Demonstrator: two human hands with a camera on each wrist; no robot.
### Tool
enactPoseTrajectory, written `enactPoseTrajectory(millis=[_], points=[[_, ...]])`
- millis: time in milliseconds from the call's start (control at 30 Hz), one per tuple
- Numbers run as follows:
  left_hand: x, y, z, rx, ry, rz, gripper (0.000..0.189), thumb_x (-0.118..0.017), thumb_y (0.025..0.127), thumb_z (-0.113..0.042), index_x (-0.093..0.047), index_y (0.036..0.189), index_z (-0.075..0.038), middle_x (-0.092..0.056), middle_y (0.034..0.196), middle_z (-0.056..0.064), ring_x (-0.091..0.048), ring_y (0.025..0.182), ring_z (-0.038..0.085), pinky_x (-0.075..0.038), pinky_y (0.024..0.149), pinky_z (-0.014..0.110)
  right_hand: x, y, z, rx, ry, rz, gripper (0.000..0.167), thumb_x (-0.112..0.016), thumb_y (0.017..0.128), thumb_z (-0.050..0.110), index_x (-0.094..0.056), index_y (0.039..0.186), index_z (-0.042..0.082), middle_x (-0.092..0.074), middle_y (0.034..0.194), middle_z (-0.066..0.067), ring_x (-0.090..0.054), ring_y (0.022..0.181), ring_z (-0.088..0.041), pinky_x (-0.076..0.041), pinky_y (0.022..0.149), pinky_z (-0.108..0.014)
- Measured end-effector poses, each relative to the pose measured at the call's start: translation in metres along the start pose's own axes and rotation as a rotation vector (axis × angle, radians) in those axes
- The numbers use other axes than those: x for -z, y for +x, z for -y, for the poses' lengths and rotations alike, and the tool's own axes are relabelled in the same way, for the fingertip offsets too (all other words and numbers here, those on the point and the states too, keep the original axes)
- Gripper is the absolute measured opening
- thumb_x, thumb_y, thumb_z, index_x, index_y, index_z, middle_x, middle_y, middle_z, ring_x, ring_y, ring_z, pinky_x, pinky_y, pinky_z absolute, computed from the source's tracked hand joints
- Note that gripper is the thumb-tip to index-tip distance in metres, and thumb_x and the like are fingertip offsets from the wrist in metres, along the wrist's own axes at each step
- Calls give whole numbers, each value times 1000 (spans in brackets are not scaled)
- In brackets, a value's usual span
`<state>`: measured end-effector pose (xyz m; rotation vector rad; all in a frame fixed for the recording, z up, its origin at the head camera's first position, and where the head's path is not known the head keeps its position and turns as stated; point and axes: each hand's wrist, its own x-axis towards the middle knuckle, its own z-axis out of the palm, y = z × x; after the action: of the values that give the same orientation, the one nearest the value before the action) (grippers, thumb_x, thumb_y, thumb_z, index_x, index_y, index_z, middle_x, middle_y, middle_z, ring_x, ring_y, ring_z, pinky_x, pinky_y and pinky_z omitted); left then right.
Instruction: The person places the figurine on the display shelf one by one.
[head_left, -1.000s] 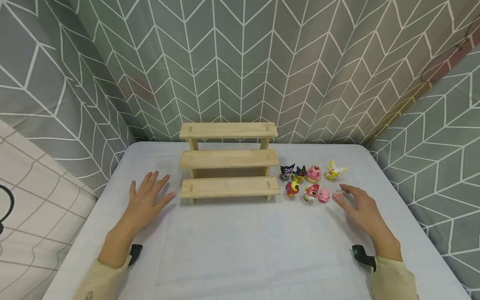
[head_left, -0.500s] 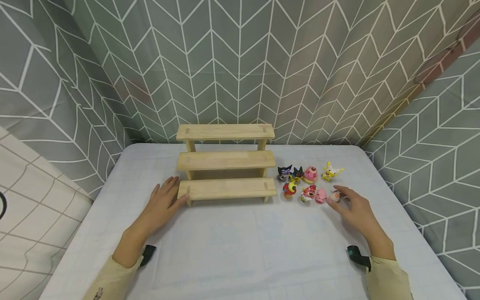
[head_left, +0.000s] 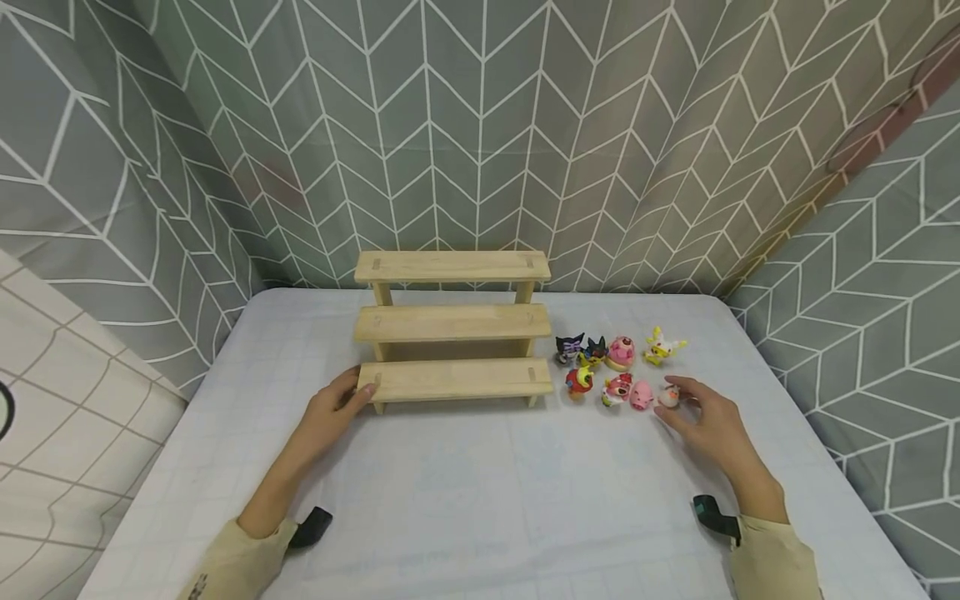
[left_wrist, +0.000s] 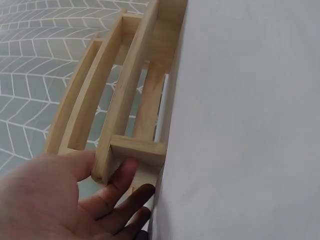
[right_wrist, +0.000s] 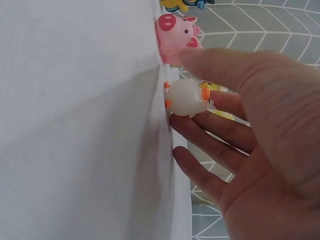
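Observation:
A three-tier wooden display stand (head_left: 453, 379) stands at the middle of the table. My left hand (head_left: 330, 412) grips the left end of its lowest board, thumb on top and fingers curled beneath, as the left wrist view shows. My right hand (head_left: 712, 429) is at a small white duck figurine (right_wrist: 186, 97) with an orange beak and feet. Its fingers lie behind the duck, while the thumb (right_wrist: 215, 67) is apart from it, near a pink pig figurine (right_wrist: 176, 36). The duck stands on the table.
Left of the duck and pig are several more figurines: a red-and-white one (head_left: 617, 389), a red-and-yellow one (head_left: 579, 382), a dark purple one (head_left: 569, 348), a black-and-yellow one (head_left: 594, 352) and a pink one (head_left: 621, 353). A yellow-and-white figurine (head_left: 662, 346) stands behind. Patterned curtains (head_left: 480, 125) enclose the white table (head_left: 480, 500).
My left hand has moved right from the bare table to the stand's lowest board and taken hold of its end. The right hand has shifted slightly around the duck.

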<state>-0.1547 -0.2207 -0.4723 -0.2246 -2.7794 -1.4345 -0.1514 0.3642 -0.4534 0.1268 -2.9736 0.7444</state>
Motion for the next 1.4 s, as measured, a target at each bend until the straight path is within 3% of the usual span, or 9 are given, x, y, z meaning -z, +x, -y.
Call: enactPoseTrajectory(millis=[133,233,433,800,1100,1400], points=[[-2,-2,-1,41,-131,-28,36,-59,110,-31,-68,119,4,-44,159,31,-38,152,48,-32,123,62,-1,-1,-1,-6,-6,-1,57,-78,96,22,-56,146,4,-65,132,-31,-63,120,-53,-48,101,-71],[-3,-3,-1,52,-169,-39,35,-60,109,-31,-69,112,3,-46,159,30,-38,152,46,-30,124,61,-2,-1,-2,-2,-9,-17,54,-77,96,16,-57,144,4,-66,131,-31,-64,119,-54,-48,101,-71],[-4,-3,0,66,-168,-46,36,-61,109,-33,-69,111,2,-48,158,27,-42,150,43,-32,123,58,-5,0,-6,32,-7,-74,47,-78,94,6,-62,138,3,-71,123,-30,-68,113,-53,-50,98,-69],[-5,-1,1,77,-173,-52,38,-61,109,-34,-69,111,3,-47,159,27,-41,151,43,-30,125,58,-3,2,-8,41,19,-143,43,-77,94,6,-65,135,4,-73,115,-27,-70,109,-49,-54,95,-66],[-4,-1,-1,86,-195,-55,35,-63,108,-29,-69,113,5,-45,159,30,-39,152,45,-30,125,59,9,5,9,71,47,-232,42,-80,92,6,-66,131,3,-75,111,-25,-71,105,-41,-56,92,-55],[-5,-1,1,99,-189,-57,36,-63,108,-31,-68,112,4,-43,161,30,-37,153,46,-28,126,59,14,14,33,118,82,-210,39,-77,94,3,-62,129,-2,-71,122,-27,-69,109,-43,-55,95,-57]])
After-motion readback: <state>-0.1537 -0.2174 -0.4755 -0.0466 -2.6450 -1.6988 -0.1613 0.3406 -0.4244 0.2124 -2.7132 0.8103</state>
